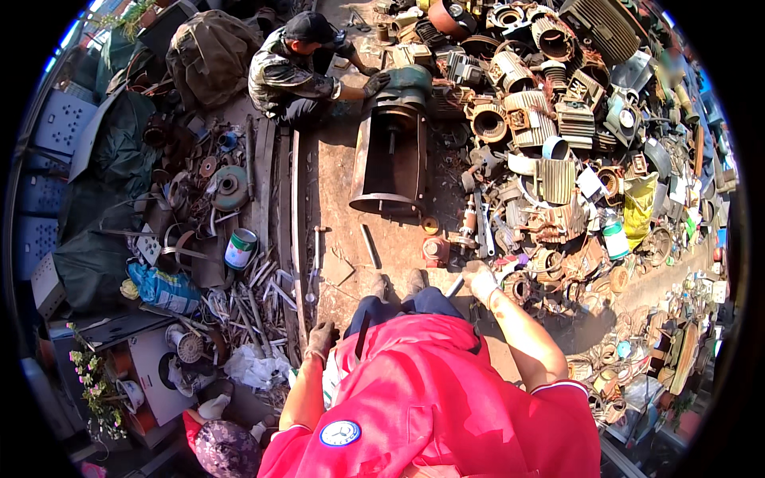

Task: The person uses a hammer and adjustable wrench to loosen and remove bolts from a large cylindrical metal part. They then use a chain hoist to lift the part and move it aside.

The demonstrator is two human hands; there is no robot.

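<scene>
My right hand (480, 283), in a pale glove, is closed at the right of my knees. A short light metal rod (454, 287) sticks out from it toward the left; its other end is hidden. My left hand (321, 341), in a dark glove, hangs low beside my left leg, its fingers too small to make out. Ahead of my feet stands a rusty, open-sided metal frame (360, 163) with a shaft inside and a green motor-like body (405, 84) at its far end. Between my feet and the frame lie a dark steel bar (370, 245) and a long-handled hammer (317, 247).
A crouching co-worker (291, 76) has gloved hands at the green body. Motor housings (550, 171) pile up on the right. A red metal part (435, 251) sits ahead of my feet. Scrap and a paint can (240, 248) lie left. Another person (227, 448) is at lower left.
</scene>
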